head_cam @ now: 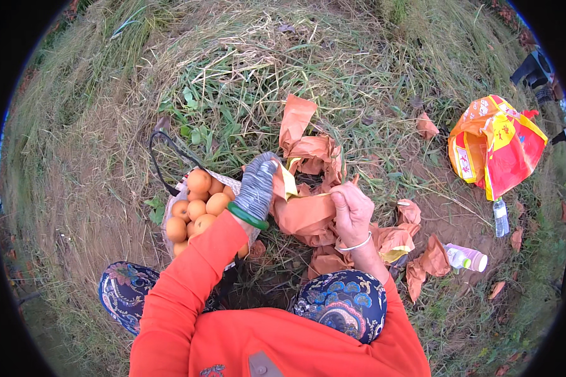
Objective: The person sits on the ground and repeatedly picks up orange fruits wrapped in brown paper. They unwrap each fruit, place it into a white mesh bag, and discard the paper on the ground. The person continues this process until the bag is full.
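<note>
My left hand (pixel 259 184), in a grey striped glove with a green bangle at the wrist, grips the edge of a brown paper fruit bag (pixel 304 214). Bare, with a silver bracelet, my right hand (pixel 353 209) pinches the same bag's other side. Its yellow lining shows near my left fingers; whether fruit is inside is hidden. Left of my gloved hand, a pale carrier bag (pixel 167 214) with a black strap holds several round orange-tan fruits (pixel 196 209), which look like Asian pears. Crumpled paper bags (pixel 313 148) lie just beyond and beneath my hands.
Rightward on the grass are more torn paper bags (pixel 435 257), a clear water bottle (pixel 501 217), another bottle (pixel 456 257) beside a pink cylindrical container (pixel 477 259), and a red-and-yellow plastic sack (pixel 497 141). Another person (pixel 533 70) is partly visible at the far right.
</note>
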{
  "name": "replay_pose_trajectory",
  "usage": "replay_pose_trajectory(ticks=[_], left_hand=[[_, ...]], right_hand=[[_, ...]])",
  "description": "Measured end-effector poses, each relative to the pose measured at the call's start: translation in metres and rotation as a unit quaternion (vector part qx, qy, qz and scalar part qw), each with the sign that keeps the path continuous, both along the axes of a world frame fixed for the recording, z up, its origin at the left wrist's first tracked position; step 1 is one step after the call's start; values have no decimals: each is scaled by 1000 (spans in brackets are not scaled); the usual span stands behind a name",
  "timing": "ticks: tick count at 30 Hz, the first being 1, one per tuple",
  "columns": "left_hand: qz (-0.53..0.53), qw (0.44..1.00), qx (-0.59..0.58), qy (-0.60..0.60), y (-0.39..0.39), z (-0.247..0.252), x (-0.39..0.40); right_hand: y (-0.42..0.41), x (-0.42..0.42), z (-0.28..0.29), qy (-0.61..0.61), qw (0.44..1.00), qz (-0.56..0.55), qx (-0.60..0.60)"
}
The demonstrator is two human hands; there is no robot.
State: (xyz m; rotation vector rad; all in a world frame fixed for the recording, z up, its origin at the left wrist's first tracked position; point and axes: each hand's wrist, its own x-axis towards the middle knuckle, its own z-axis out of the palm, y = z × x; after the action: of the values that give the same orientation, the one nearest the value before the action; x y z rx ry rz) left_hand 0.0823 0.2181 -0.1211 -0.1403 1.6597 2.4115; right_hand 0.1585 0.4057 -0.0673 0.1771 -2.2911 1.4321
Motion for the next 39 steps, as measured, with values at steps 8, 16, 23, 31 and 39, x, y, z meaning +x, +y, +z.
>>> replay_pose_trajectory(ticks=[8, 16, 23, 31, 39], left_hand=[[48, 988, -116, 88, -41, 4, -40], [-167, 764, -476, 403, 13, 47, -6], [-545, 820, -107, -139, 31, 6, 30], [-514, 851, 100, -47, 16, -79, 58], [-399, 868, 222, -195, -26, 39, -2]], right_hand=[[40, 13, -34, 21, 971, -64, -228], [39, 25, 2, 96, 994, -24, -45], [26, 16, 12, 166, 978, 63, 110], [1, 9, 20, 238, 944, 162, 164], [82, 36, 9, 98, 977, -99, 162]])
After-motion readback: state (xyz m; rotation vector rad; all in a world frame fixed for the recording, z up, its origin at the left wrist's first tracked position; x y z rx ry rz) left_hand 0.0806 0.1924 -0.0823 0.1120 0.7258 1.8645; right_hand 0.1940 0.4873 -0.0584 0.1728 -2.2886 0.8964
